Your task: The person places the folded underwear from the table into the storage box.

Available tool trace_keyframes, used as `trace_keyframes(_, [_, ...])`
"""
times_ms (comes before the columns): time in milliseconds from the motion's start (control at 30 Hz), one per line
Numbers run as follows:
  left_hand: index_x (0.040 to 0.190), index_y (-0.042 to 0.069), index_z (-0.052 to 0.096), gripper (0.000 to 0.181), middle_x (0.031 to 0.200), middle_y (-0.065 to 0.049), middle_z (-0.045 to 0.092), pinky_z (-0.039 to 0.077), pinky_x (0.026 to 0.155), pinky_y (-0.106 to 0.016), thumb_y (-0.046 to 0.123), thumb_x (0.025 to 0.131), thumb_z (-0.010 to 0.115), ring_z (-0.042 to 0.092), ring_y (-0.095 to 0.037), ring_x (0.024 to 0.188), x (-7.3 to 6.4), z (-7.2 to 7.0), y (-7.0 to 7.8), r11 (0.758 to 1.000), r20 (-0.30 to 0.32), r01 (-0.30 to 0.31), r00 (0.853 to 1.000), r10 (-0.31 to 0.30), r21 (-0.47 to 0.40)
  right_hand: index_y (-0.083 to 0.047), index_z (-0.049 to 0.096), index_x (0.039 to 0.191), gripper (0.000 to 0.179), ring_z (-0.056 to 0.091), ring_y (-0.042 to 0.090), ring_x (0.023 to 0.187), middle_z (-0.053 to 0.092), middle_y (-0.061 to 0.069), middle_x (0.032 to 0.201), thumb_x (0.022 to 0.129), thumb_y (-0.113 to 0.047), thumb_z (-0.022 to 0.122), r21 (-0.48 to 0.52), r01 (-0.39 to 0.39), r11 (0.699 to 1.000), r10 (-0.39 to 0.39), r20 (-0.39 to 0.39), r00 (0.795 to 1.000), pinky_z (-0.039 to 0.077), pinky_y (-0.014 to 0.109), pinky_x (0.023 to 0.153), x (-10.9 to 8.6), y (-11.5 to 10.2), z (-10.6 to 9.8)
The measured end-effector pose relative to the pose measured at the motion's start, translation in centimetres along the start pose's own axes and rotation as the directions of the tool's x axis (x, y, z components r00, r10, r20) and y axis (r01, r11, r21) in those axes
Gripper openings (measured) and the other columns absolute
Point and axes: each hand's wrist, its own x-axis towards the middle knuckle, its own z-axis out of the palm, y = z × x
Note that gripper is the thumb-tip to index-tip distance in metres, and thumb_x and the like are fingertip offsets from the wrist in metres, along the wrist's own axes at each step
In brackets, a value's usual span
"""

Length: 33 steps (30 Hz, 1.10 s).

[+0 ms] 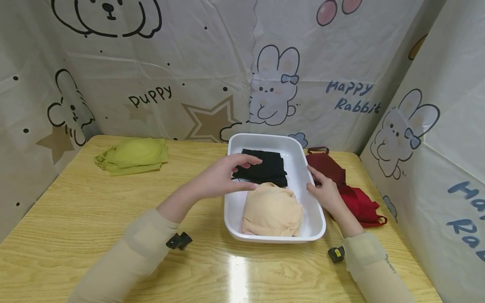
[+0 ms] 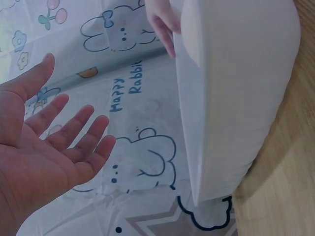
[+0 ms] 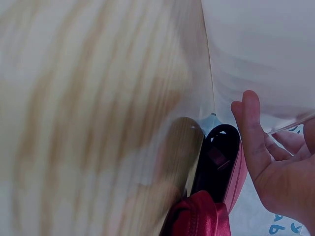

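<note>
A white plastic tub (image 1: 274, 239) stands on the wooden table. In it lie a folded black garment (image 1: 265, 166) toward the back and a beige folded bra (image 1: 273, 210) at the front. Over the tub's left side my left hand (image 1: 223, 174) hovers, fingers spread and apart from the thumb, holding nothing; the left wrist view shows its palm (image 2: 59, 147) bare. My right hand (image 1: 326, 191) grips the tub's right rim. In the right wrist view some fingers (image 3: 252, 128) are along the tub's outer wall; the thumb's contact is hidden there.
Right of the tub lie a dark red bra (image 1: 327, 166) and a bright red bra (image 1: 360, 206), close to the right hand. A yellow-green bra (image 1: 136, 155) rests at the table's back left. Printed cloth walls (image 1: 212, 63) enclose the back and sides.
</note>
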Motion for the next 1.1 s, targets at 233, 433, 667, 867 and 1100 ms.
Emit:
trace_keyframes(233, [0.133,0.018,0.053,0.059,0.131,0.003,0.055,0.045,0.095,-0.040,0.030,0.080,0.076,0.051,-0.017,0.116,-0.6,-1.4,0.5,1.000,-0.060,-0.022,0.998,0.023,0.006,-0.014,0.035,0.147,0.060,0.056,0.027,0.088,0.058,0.022,0.122,0.091,-0.014,0.056,0.011,-0.004,1.000,0.004,0.000,1.000,0.052,0.031,0.076,0.0,0.1,0.0])
trace_keyframes(433, [0.134,0.019,0.052,0.059,0.133,0.004,0.053,0.044,0.096,-0.040,0.028,0.080,0.076,0.050,-0.018,0.119,-1.2,-2.8,0.8,0.999,-0.101,-0.033,0.994,0.035,0.014,-0.014,0.034,0.147,0.060,0.056,0.028,0.093,0.056,0.022,0.124,0.091,-0.014,0.056,0.015,-0.014,1.000,0.013,0.011,1.000,0.053,0.036,0.081,-0.1,0.0,0.0])
trace_keyframes(667, [0.135,0.016,0.050,0.062,0.136,0.003,0.051,0.042,0.096,-0.039,0.025,0.080,0.077,0.047,-0.018,0.120,-2.2,-4.5,1.2,0.998,-0.145,-0.053,0.988,0.057,0.032,-0.014,0.034,0.147,0.060,0.056,0.029,0.094,0.056,0.022,0.124,0.091,-0.014,0.055,0.021,-0.011,1.000,0.011,0.010,1.000,0.053,0.037,0.082,0.0,0.1,0.0])
trace_keyframes(867, [0.135,0.018,0.050,0.063,0.135,0.004,0.052,0.041,0.099,-0.040,0.024,0.079,0.077,0.047,-0.018,0.122,-2.9,-5.6,0.8,0.996,-0.195,-0.062,0.978,0.074,0.064,-0.014,0.034,0.147,0.060,0.057,0.029,0.095,0.057,0.022,0.124,0.091,-0.014,0.055,0.023,-0.001,1.000,0.001,0.012,1.000,0.053,0.039,0.083,0.0,0.1,0.0])
trace_keyframes(1100, [0.136,0.018,0.050,0.063,0.137,0.002,0.050,0.037,0.105,-0.044,0.022,0.080,0.076,0.045,-0.019,0.126,-3.7,-6.9,0.2,0.994,-0.254,-0.057,0.964,0.079,0.093,-0.014,0.034,0.147,0.060,0.056,0.029,0.096,0.057,0.022,0.124,0.091,-0.014,0.055,0.017,-0.009,1.000,0.009,0.013,1.000,0.052,0.037,0.083,0.0,0.2,-0.1])
